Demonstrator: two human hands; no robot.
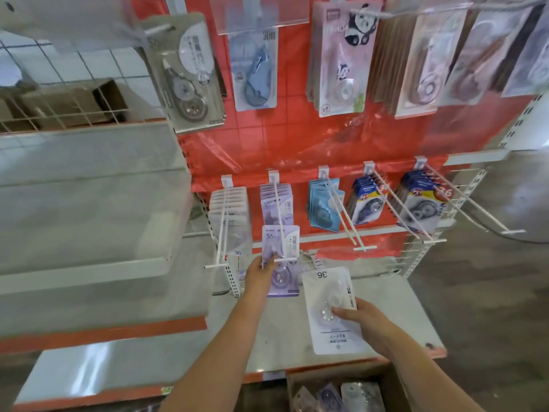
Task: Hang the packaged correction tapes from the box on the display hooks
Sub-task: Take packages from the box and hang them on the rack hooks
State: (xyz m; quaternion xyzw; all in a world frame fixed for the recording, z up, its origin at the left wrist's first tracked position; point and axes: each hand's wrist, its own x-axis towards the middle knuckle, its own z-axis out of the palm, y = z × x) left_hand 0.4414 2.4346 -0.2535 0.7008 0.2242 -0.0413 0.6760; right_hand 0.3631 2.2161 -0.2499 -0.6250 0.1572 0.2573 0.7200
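A purple packaged correction tape [280, 257] was held at the centre of the frame by the left hand [261, 270], fingers pinched on its lower left edge, its top level with the crossbar tip of the second display hook [277, 215] from the left in the lower row; whether the hang hole had caught the prong could not be told. A white packaged correction tape [331, 310] was gripped upside down in the right hand [361, 318], lower centre-right, above the grey shelf [401, 307]. The cardboard box [389, 385], at the bottom edge, was seen to hold further packs. Matching purple packs [276, 200] were already hung further back on the same hook, against the red backing panel [297, 138]. Risks judged: the hole could be missed at the crossbar and the pack dropped behind the shelf; the inverted white pack could be hung the wrong way round unless turned; the card could be torn if forced.
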